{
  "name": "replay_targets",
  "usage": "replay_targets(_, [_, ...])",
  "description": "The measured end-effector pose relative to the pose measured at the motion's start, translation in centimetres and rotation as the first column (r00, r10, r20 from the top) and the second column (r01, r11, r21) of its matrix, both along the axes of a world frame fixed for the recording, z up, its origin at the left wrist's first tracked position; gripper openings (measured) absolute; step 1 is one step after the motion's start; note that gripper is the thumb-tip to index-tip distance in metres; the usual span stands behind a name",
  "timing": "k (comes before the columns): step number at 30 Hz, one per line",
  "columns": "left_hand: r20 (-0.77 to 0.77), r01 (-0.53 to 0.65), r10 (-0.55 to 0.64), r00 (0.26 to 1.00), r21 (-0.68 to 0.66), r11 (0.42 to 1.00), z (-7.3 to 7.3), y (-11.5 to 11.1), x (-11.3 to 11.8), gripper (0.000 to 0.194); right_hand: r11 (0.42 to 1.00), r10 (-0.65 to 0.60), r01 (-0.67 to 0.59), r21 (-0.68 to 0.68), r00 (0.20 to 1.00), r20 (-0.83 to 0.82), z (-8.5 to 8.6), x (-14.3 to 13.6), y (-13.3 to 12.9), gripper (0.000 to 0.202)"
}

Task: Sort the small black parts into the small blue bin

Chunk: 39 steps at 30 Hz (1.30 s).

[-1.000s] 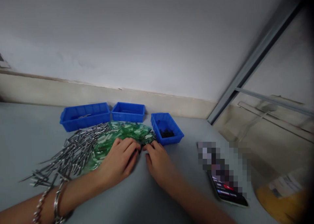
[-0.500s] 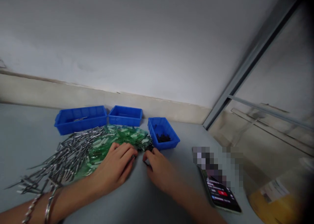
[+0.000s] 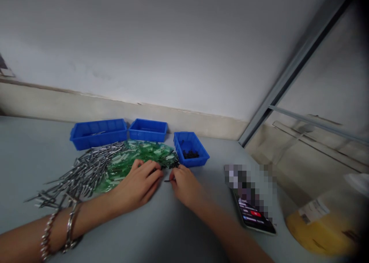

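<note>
Grey metal pins lie fanned across the tabletop to the left of the green pile, loose and within our easy reach, their tips pointing every way. Behind the green pile stand two blue trays, a long tray at its back left with only a pin or two inside, and a middle tray straight behind it, whose contents we cannot make out. The green pile itself is a heap of small clear green pieces spread flat, so single pieces can be drawn off its near edge.

Our left hand rests palm down on that near edge, fingers loosely spread over the green pieces, steadying them; whether it grips one we cannot tell. Just right of the green pile, our right hand pinches a small dark pin between thumb and fingertips, low over the tabletop and pointing toward our left hand. Right of the green pile sits a small tray holding dark bits, close to the pinching hand. Farther right lie a phone with its screen lit and a yellow bag.
</note>
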<state>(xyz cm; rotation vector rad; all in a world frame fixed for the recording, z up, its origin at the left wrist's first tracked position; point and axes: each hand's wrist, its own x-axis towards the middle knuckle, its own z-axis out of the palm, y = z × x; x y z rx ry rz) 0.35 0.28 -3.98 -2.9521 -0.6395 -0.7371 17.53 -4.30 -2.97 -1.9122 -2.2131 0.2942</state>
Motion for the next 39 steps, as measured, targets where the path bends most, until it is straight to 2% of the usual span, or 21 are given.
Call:
replay_targets(10, [-0.021,-0.038,0.038,0.999,-0.009,0.999,0.0,0.3,-0.2,0.023,0.993,-0.044,0.062,0.096,0.983,-0.178,0.2,-0.4,0.2,0.022])
replay_targets(16, [-0.002,-0.064,0.064,0.998,-0.096,0.993,0.1,0.4,-0.5,0.022,0.99,0.015,0.037,0.133,0.929,-0.369,0.5,-0.8,0.1,0.013])
replay_targets(21, [0.041,-0.027,0.031,0.999,-0.081,0.996,0.3,0.4,-0.7,0.022,0.986,0.053,0.022,0.164,0.897,-0.439,1.0,-1.1,-0.2,0.013])
replay_targets(25, [0.111,-0.004,0.013,0.994,-0.081,0.997,1.1,0.1,-1.3,0.017,0.976,0.16,-0.049,0.213,0.827,-0.539,1.3,-1.1,-0.3,0.01])
replay_targets(28, [0.168,-0.013,0.028,0.985,-0.093,0.996,1.5,-0.7,-2.1,0.014,0.98,0.191,-0.113,0.163,0.759,-0.623,1.5,-1.2,-0.6,0.006])
replay_targets(32, [0.244,-0.027,0.043,0.969,-0.07,0.997,1.3,-1.7,-2.9,0.012,0.979,0.197,-0.181,0.094,0.724,-0.661,1.6,-1.5,-1.0,0.017])
replay_targets(36, [0.27,-0.041,0.054,0.961,-0.051,0.998,0.8,-2.0,-3.1,0.014,0.977,0.204,-0.194,0.093,0.698,-0.687,1.5,-1.7,-1.2,0.025])
replay_targets(39, [0.273,-0.053,0.067,0.96,-0.059,0.997,0.6,-2.1,-3.0,0.014,0.976,0.217,-0.177,0.128,0.714,-0.666,1.6,-1.8,-1.1,0.028])
